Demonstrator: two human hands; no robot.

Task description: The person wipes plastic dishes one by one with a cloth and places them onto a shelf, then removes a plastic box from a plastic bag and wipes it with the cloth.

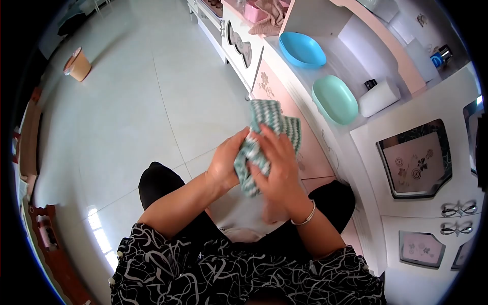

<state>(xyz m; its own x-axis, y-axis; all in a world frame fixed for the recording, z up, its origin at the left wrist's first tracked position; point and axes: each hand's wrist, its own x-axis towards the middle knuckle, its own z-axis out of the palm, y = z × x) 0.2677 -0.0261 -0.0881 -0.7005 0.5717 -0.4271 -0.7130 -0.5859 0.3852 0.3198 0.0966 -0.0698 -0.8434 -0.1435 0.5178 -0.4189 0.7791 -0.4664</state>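
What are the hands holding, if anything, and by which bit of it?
A green-and-white cloth. The left hand and right hand hold its bunched-up part between them, while looser folds poke out past the fingers.

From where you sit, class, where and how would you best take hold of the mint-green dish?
I'd pinch its long rim nearest the counter's open front, coming from that side: the mint-green dish sits upright, that rim looks exposed, and the white object crowds its opposite side.
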